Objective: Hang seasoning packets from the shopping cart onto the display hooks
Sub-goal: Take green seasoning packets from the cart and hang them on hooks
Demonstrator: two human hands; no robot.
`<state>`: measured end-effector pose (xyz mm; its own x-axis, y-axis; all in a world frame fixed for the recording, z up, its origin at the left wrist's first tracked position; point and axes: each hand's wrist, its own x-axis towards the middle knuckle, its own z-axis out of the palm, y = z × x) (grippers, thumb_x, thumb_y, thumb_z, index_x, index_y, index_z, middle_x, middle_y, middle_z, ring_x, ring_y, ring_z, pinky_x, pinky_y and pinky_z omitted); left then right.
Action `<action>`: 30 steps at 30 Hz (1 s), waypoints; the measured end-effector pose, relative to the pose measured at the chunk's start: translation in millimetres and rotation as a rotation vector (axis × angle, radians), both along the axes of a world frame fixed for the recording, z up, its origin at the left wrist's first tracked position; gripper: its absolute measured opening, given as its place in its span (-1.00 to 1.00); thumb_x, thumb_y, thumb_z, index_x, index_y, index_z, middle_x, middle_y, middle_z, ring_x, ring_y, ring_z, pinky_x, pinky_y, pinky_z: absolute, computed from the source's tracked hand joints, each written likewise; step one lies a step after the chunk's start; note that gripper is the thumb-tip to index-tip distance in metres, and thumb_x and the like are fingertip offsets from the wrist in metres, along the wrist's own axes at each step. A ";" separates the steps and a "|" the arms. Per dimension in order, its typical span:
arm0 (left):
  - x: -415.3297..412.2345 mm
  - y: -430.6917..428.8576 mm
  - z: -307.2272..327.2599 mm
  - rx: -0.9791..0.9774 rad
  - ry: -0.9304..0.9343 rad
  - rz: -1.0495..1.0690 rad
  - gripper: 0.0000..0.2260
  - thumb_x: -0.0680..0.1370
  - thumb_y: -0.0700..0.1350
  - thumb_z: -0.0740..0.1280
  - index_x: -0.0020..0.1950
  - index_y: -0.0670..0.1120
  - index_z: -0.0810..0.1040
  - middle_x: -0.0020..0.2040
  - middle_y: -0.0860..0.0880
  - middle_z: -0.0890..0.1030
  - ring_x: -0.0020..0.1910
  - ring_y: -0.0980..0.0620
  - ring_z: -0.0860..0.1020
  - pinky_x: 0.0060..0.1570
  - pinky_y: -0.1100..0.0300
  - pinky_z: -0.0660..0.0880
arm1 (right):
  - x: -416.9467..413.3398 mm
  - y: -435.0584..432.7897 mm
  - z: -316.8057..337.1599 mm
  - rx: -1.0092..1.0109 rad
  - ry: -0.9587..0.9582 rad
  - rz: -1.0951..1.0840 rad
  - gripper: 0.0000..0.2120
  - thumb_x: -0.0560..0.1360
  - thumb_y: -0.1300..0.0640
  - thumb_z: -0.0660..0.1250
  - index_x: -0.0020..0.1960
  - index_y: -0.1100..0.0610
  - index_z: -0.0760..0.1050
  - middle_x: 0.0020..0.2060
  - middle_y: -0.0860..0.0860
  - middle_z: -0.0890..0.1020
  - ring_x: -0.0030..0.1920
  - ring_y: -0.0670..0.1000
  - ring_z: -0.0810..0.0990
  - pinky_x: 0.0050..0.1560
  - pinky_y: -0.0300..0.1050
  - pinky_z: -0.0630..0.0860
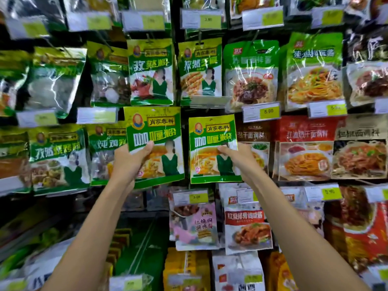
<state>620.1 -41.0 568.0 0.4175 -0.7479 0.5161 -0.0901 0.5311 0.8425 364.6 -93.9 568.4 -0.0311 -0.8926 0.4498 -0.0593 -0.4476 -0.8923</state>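
While aloft, left hand (128,162) and right hand (241,159) around separate packets (156,127) (212,133).

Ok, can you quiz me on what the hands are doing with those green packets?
1. True or false: the left hand holds a green curry packet.
2. What does the right hand hold? A a red noodle packet, B a second green packet, C nothing.
3. Fill in: the yellow price tag above the right hand reads ____.
Key: 1 true; 2 B; 3 5.90.
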 end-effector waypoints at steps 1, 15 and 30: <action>0.1 -2.3 0.7 -0.002 -0.002 0.001 -0.80 0.40 0.01 0.49 -0.11 -0.03 0.54 -0.10 -0.07 0.66 -0.03 -0.12 0.63 0.09 -0.18 0.53 | 0.8 -3.1 0.4 0.006 -0.006 -0.008 -0.84 0.51 0.14 0.39 -0.22 0.08 0.46 -0.25 -0.04 0.60 -0.28 -0.18 0.54 -0.26 -0.28 0.51; -21.2 -12.2 -1.3 -0.056 0.078 -0.094 -0.88 0.45 -0.11 0.44 -0.10 -0.04 0.52 -0.21 -0.01 0.68 -0.21 0.07 0.68 -0.25 0.17 0.62 | -3.9 -22.8 -18.1 0.028 0.154 -0.021 -0.71 0.56 0.03 0.30 0.16 0.22 0.49 0.07 0.10 0.60 0.04 0.02 0.54 0.07 -0.08 0.44; -82.0 -21.2 -11.3 0.011 -0.108 -0.165 -0.82 0.50 -0.01 0.40 -0.12 -0.09 0.50 -0.21 0.07 0.65 -0.19 0.18 0.63 -0.18 0.30 0.57 | 23.9 0.1 -18.2 -0.197 -0.010 -0.034 -0.51 0.57 -0.03 0.27 -0.11 0.46 0.42 -0.27 0.16 0.31 -0.26 0.10 0.30 -0.21 -0.02 0.26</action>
<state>538.1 -62.2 556.7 0.2309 -0.8073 0.5431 -0.0929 0.5374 0.8382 388.6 -93.8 550.2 -0.0652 -0.7858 0.6151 -0.0690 -0.6114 -0.7883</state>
